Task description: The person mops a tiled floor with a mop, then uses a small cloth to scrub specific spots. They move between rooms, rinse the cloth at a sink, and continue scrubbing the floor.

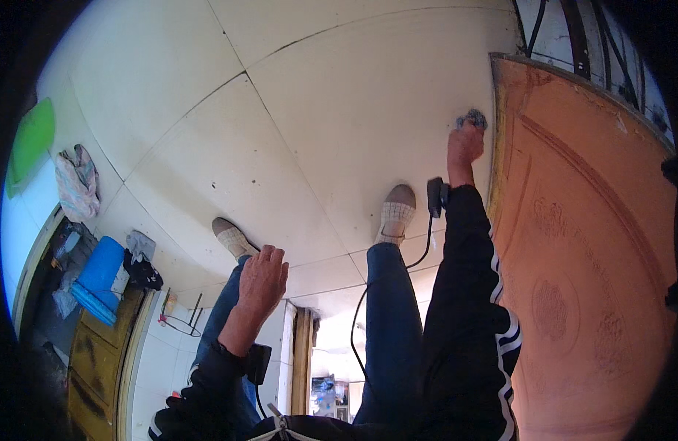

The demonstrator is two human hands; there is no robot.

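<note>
My right hand (466, 144) is shut on a crumpled grey-blue cloth or scrubbing pad (472, 118); its exact kind cannot be made out. Hand and pad appear over the pale tiled floor (339, 99), just left of the edge of an orange-brown panelled wooden door (570, 231). Whether the pad touches the floor or the door edge cannot be told. My left hand (264, 275) hangs over my left lower leg, back of the hand up and fingers bent. Its palm is hidden, and no held thing shows.
A blue bucket-like container (100, 275) lies at the left by a brown wooden door (99, 364). Behind it are a patterned cloth (78, 182) and a green plastic item (33, 143). Cabled black devices (438, 197) sit at both wrists. Dark metal bars (578, 38) stand upper right.
</note>
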